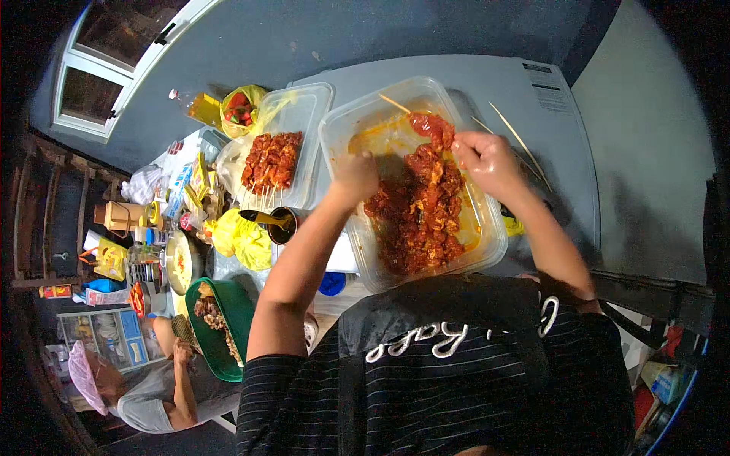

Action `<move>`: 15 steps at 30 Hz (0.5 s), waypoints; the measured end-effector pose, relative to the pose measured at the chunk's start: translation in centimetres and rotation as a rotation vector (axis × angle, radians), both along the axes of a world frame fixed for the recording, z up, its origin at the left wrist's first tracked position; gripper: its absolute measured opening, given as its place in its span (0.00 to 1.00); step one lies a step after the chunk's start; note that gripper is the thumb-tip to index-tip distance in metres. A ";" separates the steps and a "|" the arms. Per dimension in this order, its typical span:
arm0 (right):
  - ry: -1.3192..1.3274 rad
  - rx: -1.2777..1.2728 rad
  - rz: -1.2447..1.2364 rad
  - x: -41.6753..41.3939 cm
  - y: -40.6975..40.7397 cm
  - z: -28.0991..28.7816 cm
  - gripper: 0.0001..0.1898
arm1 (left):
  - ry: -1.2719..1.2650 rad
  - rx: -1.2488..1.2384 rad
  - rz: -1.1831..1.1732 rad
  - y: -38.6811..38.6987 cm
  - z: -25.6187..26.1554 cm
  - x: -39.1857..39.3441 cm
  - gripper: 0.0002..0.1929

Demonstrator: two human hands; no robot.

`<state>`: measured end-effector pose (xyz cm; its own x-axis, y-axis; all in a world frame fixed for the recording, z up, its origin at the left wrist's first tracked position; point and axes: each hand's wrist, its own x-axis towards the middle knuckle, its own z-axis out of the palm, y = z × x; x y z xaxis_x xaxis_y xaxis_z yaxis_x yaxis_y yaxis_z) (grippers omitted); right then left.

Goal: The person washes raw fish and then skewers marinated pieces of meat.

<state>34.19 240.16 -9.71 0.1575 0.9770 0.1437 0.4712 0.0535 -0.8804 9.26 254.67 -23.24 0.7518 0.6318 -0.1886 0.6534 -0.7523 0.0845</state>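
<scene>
In front of me a clear plastic container [336, 134] holds a heap of red marinated meat [425, 228]. A bamboo skewer [393, 103] lies over its far part, with a piece of red meat [428, 126] threaded on it. The fingers of my right hand [490, 162] pinch the near end of that meat. My left hand [356, 175] is over the container's left side, blurred and turned away, so its fingers are hard to make out. To the left, several finished meat skewers [271, 162] lie side by side in a second clear plastic container [316, 108].
Loose bamboo skewers [522, 139] lie right of the container on the grey surface [485, 71]. A dark cup [283, 225], yellow plastic bags [242, 239], a bowl [182, 262] and a green basin [208, 336] of food stand at left. Another person [151, 399] sits beside the basin.
</scene>
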 end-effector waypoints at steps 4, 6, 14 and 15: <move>0.010 0.113 0.003 0.7 -0.2 -2.8 0.10 | 0.173 0.100 0.227 -3.4 0.0 4.8 0.16; -0.014 0.075 0.030 0.4 -0.7 -2.5 0.10 | -0.163 0.097 0.462 -3.5 0.2 4.7 0.17; -0.020 0.107 0.066 0.1 -2.7 -1.7 0.09 | -1.082 -0.828 0.586 -2.9 4.4 4.7 0.12; -0.042 0.028 0.087 0.2 -3.2 -1.3 0.08 | -1.432 -1.214 0.757 -3.5 6.3 5.2 0.12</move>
<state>34.36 236.93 -10.98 0.0653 0.9822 0.1762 0.5003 0.1205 -0.8574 14.47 251.14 -16.98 0.4135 0.8594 -0.3006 -0.2358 0.4200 0.8763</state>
